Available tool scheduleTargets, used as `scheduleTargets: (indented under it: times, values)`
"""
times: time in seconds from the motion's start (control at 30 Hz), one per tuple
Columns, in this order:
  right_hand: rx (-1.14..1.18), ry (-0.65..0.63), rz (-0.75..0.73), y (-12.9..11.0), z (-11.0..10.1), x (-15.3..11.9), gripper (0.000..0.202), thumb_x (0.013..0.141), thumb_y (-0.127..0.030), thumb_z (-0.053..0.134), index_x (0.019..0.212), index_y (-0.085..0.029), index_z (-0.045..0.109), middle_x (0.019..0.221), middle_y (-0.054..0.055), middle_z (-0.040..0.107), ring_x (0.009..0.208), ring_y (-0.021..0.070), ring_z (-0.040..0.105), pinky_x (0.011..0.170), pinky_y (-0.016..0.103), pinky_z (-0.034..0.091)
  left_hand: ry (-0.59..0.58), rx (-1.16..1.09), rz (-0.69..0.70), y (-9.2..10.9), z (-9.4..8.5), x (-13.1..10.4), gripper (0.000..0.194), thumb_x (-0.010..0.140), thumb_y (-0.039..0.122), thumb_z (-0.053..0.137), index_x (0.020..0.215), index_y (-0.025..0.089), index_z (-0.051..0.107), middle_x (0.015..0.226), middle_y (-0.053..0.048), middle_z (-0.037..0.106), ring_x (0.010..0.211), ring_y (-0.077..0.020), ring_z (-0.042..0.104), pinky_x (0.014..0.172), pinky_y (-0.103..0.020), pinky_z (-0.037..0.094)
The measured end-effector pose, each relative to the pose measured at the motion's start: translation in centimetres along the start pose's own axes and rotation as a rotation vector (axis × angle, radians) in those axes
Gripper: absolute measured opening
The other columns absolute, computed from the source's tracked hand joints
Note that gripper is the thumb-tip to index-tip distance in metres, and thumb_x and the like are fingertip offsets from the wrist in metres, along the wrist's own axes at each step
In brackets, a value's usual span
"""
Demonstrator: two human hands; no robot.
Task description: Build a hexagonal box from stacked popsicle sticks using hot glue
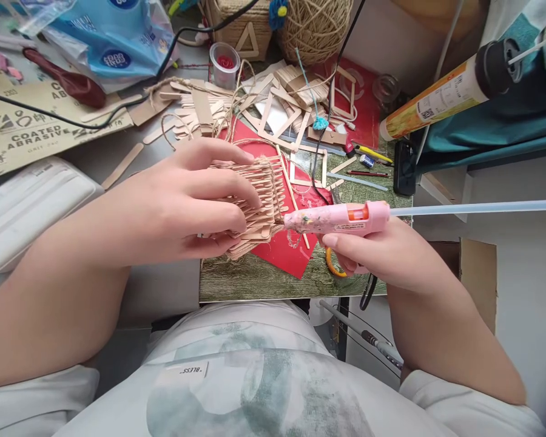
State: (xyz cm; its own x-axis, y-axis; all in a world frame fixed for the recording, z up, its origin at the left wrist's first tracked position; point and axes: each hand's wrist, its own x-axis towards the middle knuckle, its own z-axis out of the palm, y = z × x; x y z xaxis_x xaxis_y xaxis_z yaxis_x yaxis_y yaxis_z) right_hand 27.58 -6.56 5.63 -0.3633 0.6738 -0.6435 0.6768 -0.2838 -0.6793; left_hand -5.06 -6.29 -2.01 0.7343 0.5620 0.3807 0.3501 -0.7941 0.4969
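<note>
A stacked structure of wooden craft sticks (266,194) stands over a red sheet (291,258) on the green wood-patterned mat. My left hand (200,203) is wrapped over its left side, fingers bent onto the sticks, the thumb tip partly hidden. In my right hand (368,246) is a pink glue gun (337,218), its nozzle pointing left at the right edge of the structure. A long translucent glue stick (473,209) runs out of the gun's back. Whether the nozzle touches the sticks I cannot tell.
Loose sticks (200,109), stick frames (307,167) and twine lie behind the structure. Orange-handled scissors (334,262) rest below the gun. A phone (404,168) and a tall cup (455,91) are at the right, a white case (31,212) at the left. Black cables cross the table.
</note>
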Motion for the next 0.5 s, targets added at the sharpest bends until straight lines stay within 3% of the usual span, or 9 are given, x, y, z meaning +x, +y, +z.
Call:
scheduleTargets:
  times: [0.13,0.27,0.33,0.5]
  values:
    - [-0.056,0.02,-0.069,-0.22,0.05,0.11,0.043,0.089,-0.032,0.074,0.131,-0.033,0.08,0.118,0.002,0.082,0.082,0.0244,0.074,0.056,0.031,0.055,-0.035,0.045,-0.063,0.26,-0.14,0.29,0.012,0.1,0.041,0.062,0.095,0.035,0.071,0.122,0.006,0.07,0.149,-0.0273,0.052,0.128,-0.051,0.045]
    - [-0.097,0.037,-0.129,-0.38,0.37,0.35,0.043,0.087,-0.026,0.072,0.128,-0.033,0.082,0.128,0.001,0.08,0.115,0.0341,0.074,0.076,0.038,0.065,0.013,0.08,0.019,0.55,-0.22,0.36,0.013,0.102,0.038,0.063,0.096,0.031,0.072,0.123,0.005,0.072,0.148,-0.0255,0.052,0.124,-0.049,0.049]
    - [-0.13,0.048,-0.114,-0.4,0.46,0.39,0.046,0.086,-0.021,0.069,0.129,-0.035,0.082,0.124,0.0,0.081,0.111,0.0324,0.076,0.071,0.036,0.064,0.027,0.06,0.031,0.64,-0.25,0.37,0.017,0.104,0.038,0.061,0.094,0.029,0.072,0.123,0.005,0.073,0.147,-0.0256,0.053,0.126,-0.05,0.048]
    - [-0.216,0.08,-0.054,0.09,0.34,0.33,0.056,0.083,-0.013,0.063,0.132,-0.035,0.08,0.087,-0.001,0.081,0.074,0.0231,0.074,0.05,0.029,0.052,-0.13,-0.031,-0.18,0.85,-0.37,0.4,0.04,0.108,0.052,0.047,0.093,0.025,0.072,0.128,0.002,0.071,0.155,-0.0287,0.046,0.132,-0.053,0.041]
